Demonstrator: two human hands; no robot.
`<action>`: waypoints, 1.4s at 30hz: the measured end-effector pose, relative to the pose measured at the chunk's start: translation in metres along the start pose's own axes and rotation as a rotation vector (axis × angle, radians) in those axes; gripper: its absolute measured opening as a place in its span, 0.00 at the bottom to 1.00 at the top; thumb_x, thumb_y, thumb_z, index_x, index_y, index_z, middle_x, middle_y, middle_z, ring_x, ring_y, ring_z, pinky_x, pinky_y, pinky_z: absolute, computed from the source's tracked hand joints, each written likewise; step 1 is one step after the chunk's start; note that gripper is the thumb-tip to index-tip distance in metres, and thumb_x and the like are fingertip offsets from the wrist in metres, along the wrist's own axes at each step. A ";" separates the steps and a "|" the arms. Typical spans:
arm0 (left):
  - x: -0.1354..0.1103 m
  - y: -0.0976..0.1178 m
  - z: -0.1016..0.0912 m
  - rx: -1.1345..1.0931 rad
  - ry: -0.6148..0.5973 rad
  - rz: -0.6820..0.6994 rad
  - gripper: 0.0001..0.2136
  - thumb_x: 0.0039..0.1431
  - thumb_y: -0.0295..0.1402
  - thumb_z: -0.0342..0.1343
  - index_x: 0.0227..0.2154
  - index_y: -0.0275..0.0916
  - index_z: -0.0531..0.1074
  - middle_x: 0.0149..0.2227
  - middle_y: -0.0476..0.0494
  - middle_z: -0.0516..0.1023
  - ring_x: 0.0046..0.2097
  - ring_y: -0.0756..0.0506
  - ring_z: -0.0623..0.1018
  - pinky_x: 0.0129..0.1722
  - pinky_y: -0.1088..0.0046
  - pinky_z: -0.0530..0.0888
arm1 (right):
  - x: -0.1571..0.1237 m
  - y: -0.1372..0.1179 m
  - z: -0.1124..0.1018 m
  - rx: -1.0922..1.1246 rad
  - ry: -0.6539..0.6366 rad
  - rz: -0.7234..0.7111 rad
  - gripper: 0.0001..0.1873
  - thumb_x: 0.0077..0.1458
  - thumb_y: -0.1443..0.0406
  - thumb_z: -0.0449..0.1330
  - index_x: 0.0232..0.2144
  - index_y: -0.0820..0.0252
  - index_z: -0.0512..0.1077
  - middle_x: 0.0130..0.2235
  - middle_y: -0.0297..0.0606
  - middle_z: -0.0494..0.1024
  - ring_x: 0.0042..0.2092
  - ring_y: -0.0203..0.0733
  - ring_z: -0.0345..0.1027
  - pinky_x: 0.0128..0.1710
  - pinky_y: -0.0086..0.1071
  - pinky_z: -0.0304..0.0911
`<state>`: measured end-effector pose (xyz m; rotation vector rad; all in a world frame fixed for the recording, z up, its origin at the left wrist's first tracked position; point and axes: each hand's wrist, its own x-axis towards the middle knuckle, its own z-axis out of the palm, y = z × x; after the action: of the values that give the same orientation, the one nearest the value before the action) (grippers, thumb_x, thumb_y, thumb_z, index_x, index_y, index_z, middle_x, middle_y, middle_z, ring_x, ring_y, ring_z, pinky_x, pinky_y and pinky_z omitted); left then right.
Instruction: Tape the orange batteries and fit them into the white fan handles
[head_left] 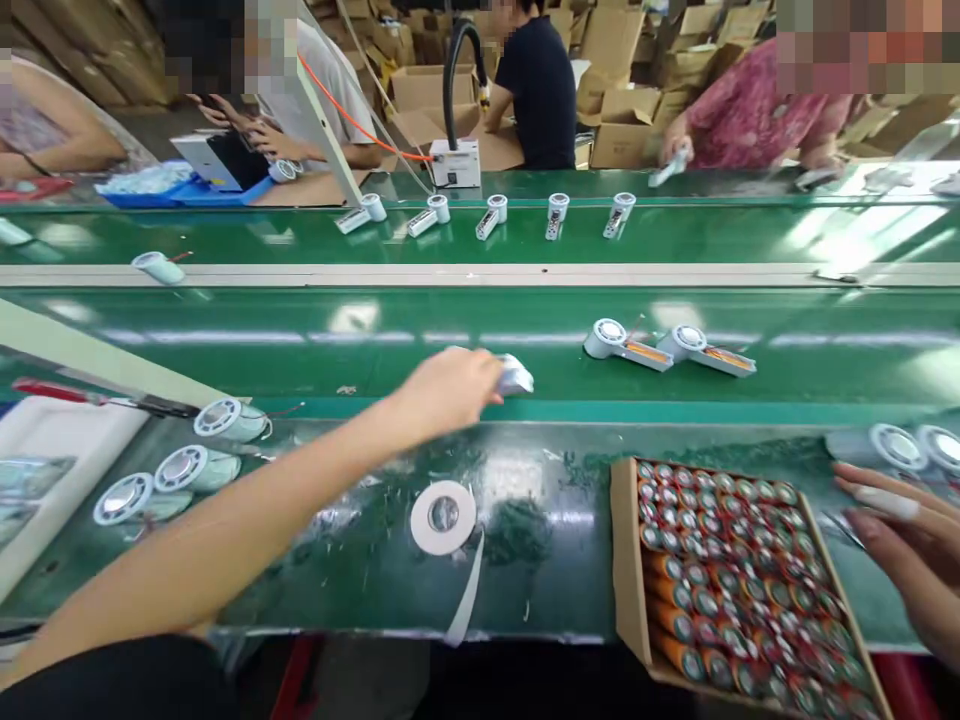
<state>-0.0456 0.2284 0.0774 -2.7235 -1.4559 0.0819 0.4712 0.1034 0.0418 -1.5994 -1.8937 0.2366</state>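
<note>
My left hand (454,388) reaches over the near edge of the green conveyor belt. Its fingers are closed round a pale grey-blue plastic piece (516,376), blurred and partly covered by the hand. At the right edge, my right hand (904,540) is partly cut off by the frame. Its fingers are stretched apart, one with a white wrap, close to two pale fan heads (892,448). Beside it stands a cardboard box (630,560) of orange battery cells (705,600) with red wires. Further along the belt lie two handheld fans (649,352) with open handles showing orange inside.
A roll of white tape (443,517) lies on the bench with a loose strip. Several fan heads (180,468) sit at the left near a white tray (67,470). Beyond a pale rail (420,274), a second belt carries several fans (556,215). Co-workers (536,90) are across.
</note>
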 end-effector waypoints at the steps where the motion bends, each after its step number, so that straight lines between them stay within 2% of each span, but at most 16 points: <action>1: 0.011 0.039 0.002 0.011 0.001 0.090 0.10 0.69 0.35 0.54 0.47 0.37 0.74 0.48 0.37 0.79 0.47 0.40 0.79 0.48 0.62 0.74 | -0.007 -0.017 0.000 0.045 0.030 0.016 0.19 0.64 0.49 0.58 0.56 0.18 0.72 0.58 0.42 0.76 0.59 0.64 0.71 0.55 0.62 0.67; 4: 0.031 0.125 0.013 0.065 0.053 0.124 0.12 0.69 0.28 0.50 0.51 0.35 0.74 0.50 0.33 0.78 0.50 0.37 0.78 0.48 0.60 0.73 | -0.017 -0.044 0.003 0.161 -0.005 -0.101 0.12 0.67 0.53 0.61 0.51 0.33 0.78 0.57 0.36 0.78 0.54 0.59 0.76 0.54 0.58 0.72; 7: 0.022 0.146 0.021 0.113 0.141 0.088 0.16 0.72 0.27 0.43 0.55 0.35 0.73 0.51 0.33 0.79 0.51 0.37 0.78 0.51 0.58 0.71 | -0.027 -0.034 -0.002 0.193 -0.073 -0.207 0.11 0.69 0.57 0.61 0.50 0.46 0.78 0.59 0.38 0.77 0.56 0.55 0.75 0.57 0.50 0.71; 10: -0.008 0.117 0.015 0.158 0.116 -0.008 0.19 0.73 0.27 0.41 0.60 0.36 0.69 0.50 0.33 0.80 0.50 0.37 0.78 0.50 0.57 0.69 | -0.041 -0.015 -0.008 0.229 -0.047 -0.203 0.10 0.69 0.59 0.61 0.50 0.48 0.78 0.59 0.37 0.77 0.56 0.51 0.75 0.56 0.43 0.70; 13: -0.035 0.073 0.004 0.162 -0.090 -0.161 0.20 0.70 0.24 0.43 0.60 0.37 0.70 0.49 0.32 0.80 0.52 0.35 0.78 0.54 0.54 0.67 | -0.050 -0.007 -0.003 0.291 -0.015 -0.177 0.09 0.70 0.60 0.61 0.49 0.48 0.79 0.57 0.37 0.78 0.55 0.48 0.75 0.56 0.40 0.70; 15: -0.042 0.051 0.002 0.136 -0.209 -0.200 0.19 0.67 0.24 0.48 0.57 0.37 0.72 0.49 0.33 0.81 0.53 0.35 0.78 0.56 0.55 0.67 | -0.051 -0.012 0.006 0.324 -0.008 -0.195 0.08 0.70 0.62 0.61 0.48 0.49 0.79 0.57 0.37 0.79 0.56 0.48 0.75 0.57 0.41 0.69; 17: -0.037 0.039 0.004 0.108 -0.245 -0.215 0.23 0.64 0.27 0.54 0.62 0.38 0.69 0.56 0.33 0.78 0.57 0.35 0.76 0.60 0.56 0.67 | -0.046 -0.023 0.015 0.358 -0.021 -0.227 0.08 0.70 0.62 0.61 0.48 0.49 0.79 0.57 0.37 0.78 0.56 0.48 0.75 0.58 0.41 0.69; 21: -0.006 0.040 0.009 0.023 -0.256 -0.224 0.46 0.56 0.38 0.65 0.74 0.44 0.49 0.74 0.34 0.57 0.72 0.32 0.59 0.68 0.56 0.61 | -0.012 -0.065 0.027 0.416 -0.080 -0.252 0.12 0.71 0.59 0.59 0.53 0.51 0.77 0.56 0.40 0.79 0.55 0.50 0.76 0.57 0.44 0.71; 24: 0.009 0.039 0.007 -0.037 -0.316 -0.292 0.56 0.48 0.44 0.71 0.75 0.46 0.44 0.74 0.30 0.57 0.69 0.27 0.63 0.64 0.50 0.67 | 0.039 -0.118 0.046 0.336 -0.269 -0.274 0.21 0.71 0.55 0.57 0.60 0.56 0.71 0.56 0.45 0.79 0.52 0.52 0.77 0.53 0.46 0.74; 26: 0.007 0.036 0.004 -0.042 -0.334 -0.378 0.59 0.45 0.46 0.72 0.75 0.44 0.43 0.73 0.25 0.57 0.67 0.22 0.65 0.61 0.42 0.68 | 0.078 -0.160 0.068 0.134 -0.406 -0.351 0.23 0.71 0.53 0.57 0.61 0.61 0.69 0.54 0.49 0.79 0.52 0.57 0.77 0.54 0.50 0.73; 30: -0.024 0.036 -0.001 0.000 -0.267 -0.497 0.44 0.57 0.45 0.65 0.73 0.46 0.53 0.71 0.26 0.60 0.68 0.18 0.62 0.60 0.27 0.62 | 0.138 -0.227 0.121 -0.248 -0.617 -0.384 0.35 0.70 0.44 0.57 0.65 0.64 0.63 0.53 0.59 0.78 0.54 0.64 0.75 0.53 0.53 0.71; 33: -0.066 0.052 0.002 0.017 -0.128 -0.471 0.28 0.67 0.41 0.56 0.68 0.45 0.62 0.72 0.34 0.61 0.72 0.28 0.58 0.69 0.37 0.58 | 0.150 -0.244 0.151 -0.283 -0.688 -0.402 0.36 0.65 0.48 0.65 0.64 0.66 0.64 0.55 0.62 0.77 0.55 0.64 0.74 0.53 0.50 0.70; 35: -0.100 0.067 0.011 -0.047 -0.017 -0.378 0.22 0.70 0.42 0.53 0.63 0.42 0.69 0.69 0.37 0.67 0.70 0.35 0.63 0.71 0.50 0.61 | 0.146 -0.238 0.162 -0.303 -0.714 -0.430 0.32 0.64 0.57 0.68 0.63 0.66 0.65 0.54 0.61 0.77 0.54 0.63 0.75 0.52 0.48 0.70; 37: -0.134 0.081 0.024 -0.155 0.033 -0.283 0.20 0.69 0.45 0.54 0.58 0.43 0.74 0.64 0.39 0.73 0.65 0.38 0.70 0.67 0.56 0.68 | 0.141 -0.223 0.165 -0.312 -0.726 -0.469 0.29 0.64 0.67 0.65 0.64 0.64 0.64 0.52 0.59 0.78 0.53 0.62 0.76 0.51 0.46 0.70; 40: -0.171 0.094 0.048 -0.248 0.032 -0.231 0.17 0.66 0.46 0.59 0.53 0.45 0.78 0.65 0.39 0.72 0.65 0.37 0.71 0.65 0.54 0.71 | 0.133 -0.199 0.162 -0.309 -0.715 -0.514 0.32 0.64 0.73 0.60 0.68 0.60 0.60 0.51 0.58 0.79 0.52 0.63 0.76 0.50 0.46 0.70; 42: -0.180 0.100 0.059 -0.247 0.074 -0.215 0.13 0.67 0.42 0.59 0.49 0.45 0.80 0.65 0.38 0.71 0.66 0.36 0.69 0.66 0.51 0.70 | 0.129 -0.188 0.159 -0.297 -0.716 -0.530 0.33 0.64 0.73 0.60 0.69 0.60 0.59 0.50 0.57 0.79 0.51 0.64 0.76 0.49 0.48 0.69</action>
<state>-0.0666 0.0248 0.0154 -2.6922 -1.8364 -0.2192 0.2192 0.2197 0.0612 -1.1941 -2.9461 0.3368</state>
